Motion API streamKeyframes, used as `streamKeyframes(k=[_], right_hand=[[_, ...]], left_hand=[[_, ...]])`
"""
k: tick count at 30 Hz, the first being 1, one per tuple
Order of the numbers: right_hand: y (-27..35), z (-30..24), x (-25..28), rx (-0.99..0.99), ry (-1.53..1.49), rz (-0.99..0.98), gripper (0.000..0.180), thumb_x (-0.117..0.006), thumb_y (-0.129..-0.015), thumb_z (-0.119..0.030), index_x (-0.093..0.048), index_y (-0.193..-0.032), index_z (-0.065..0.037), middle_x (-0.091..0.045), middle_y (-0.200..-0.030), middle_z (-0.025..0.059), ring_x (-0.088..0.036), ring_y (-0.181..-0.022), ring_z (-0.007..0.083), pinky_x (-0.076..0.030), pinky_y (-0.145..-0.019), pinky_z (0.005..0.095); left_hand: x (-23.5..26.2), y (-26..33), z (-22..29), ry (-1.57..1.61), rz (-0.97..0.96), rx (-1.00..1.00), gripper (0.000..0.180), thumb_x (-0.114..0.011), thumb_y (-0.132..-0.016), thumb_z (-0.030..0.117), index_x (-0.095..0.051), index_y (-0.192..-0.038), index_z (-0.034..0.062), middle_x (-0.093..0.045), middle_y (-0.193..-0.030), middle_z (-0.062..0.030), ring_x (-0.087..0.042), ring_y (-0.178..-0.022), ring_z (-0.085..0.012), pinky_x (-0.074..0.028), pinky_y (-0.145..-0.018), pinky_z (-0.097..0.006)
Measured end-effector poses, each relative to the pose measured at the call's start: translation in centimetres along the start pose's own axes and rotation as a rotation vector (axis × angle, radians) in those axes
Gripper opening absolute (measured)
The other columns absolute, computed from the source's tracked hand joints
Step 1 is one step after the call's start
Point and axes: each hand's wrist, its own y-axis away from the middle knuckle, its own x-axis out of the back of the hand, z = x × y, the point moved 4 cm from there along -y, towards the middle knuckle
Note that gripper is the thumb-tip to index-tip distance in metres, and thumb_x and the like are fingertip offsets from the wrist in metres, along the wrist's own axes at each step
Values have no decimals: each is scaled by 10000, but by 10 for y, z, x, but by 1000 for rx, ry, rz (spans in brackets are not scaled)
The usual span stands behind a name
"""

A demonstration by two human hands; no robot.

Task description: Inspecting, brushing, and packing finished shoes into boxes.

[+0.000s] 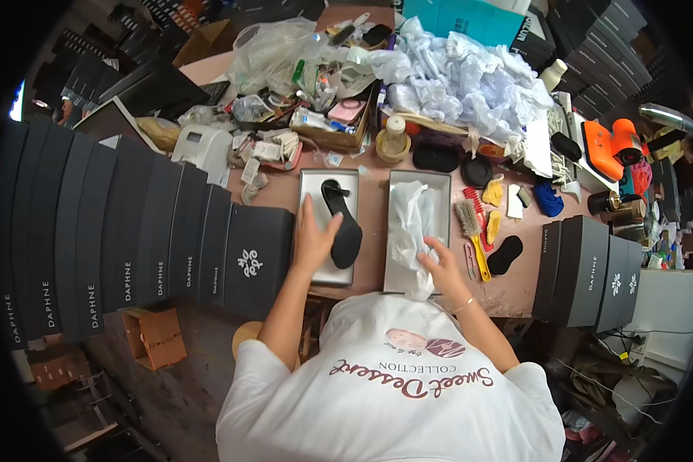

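A black heeled shoe [345,235] lies in a shallow grey-rimmed box part with a white inside [316,269], left of the middle of the table. My left hand [313,237] is over this box part's left side, fingers stretched out and thumb apart. The thumb tip is at the shoe's edge; I cannot tell whether it touches. To the right is a second shallow box part [443,183], with crumpled white wrapping [410,231] in it. My right hand [443,269] has its fingers closed on the wrapping's right edge. Whatever is under the wrapping is hidden.
Dark shoe boxes [258,246] stand in a long row at left, with more boxes [581,269] at right. Beside the right box part lie a brush [470,219] and a black insole-shaped pad [506,256]. Crumpled white wrapping [470,85] is heaped behind, near a glass jar [393,142].
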Motion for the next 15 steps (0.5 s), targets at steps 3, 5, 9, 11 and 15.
streamKeyframes(k=[3,5,9,11,15], right_hand=[[29,-46,-15,260,273,-183,333,-615,-867,-91,-582,-1192,-33,-594,-1141,164,-599,-1021,253,-463,-834,292],[43,-77,-25,343,484,-334,310,-614,-871,-89,-587,-1176,-41,-603,-1109,162,-618,-967,284,-480,-797,308],[53,-99,-27,518,537,-357,260,-608,-877,-88,-594,-1131,-36,-628,-1007,181,-634,-865,345,-504,-738,340],[52,-117,-15,564,416,-172,259,-585,-881,-40,-580,-1139,-13,-649,-934,164,-647,-758,245,-495,-678,280],[21,-106,14,409,553,3,302,-597,-884,-116,-569,-1172,-30,-604,-1122,188,-612,-982,304,-482,-813,338]], left_hand=[[-31,58,61,972,-410,356,760,-679,-863,343,-313,-1413,-33,-485,-1336,-198,-499,-1215,-281,-408,-1001,-344],[-52,64,82,1398,-531,646,674,-651,-871,400,-407,-1354,-3,-561,-1237,-147,-569,-1115,-251,-457,-953,-327],[-70,48,65,1592,-632,789,556,-588,-895,461,-503,-1258,48,-628,-1087,-92,-634,-972,-208,-518,-862,-343],[-62,45,59,1489,-629,664,560,-552,-915,477,-496,-1266,44,-628,-1094,-93,-634,-986,-209,-531,-838,-356],[-46,44,58,1707,-568,806,619,-503,-907,561,-504,-1222,28,-615,-1056,-113,-612,-984,-209,-518,-819,-331]])
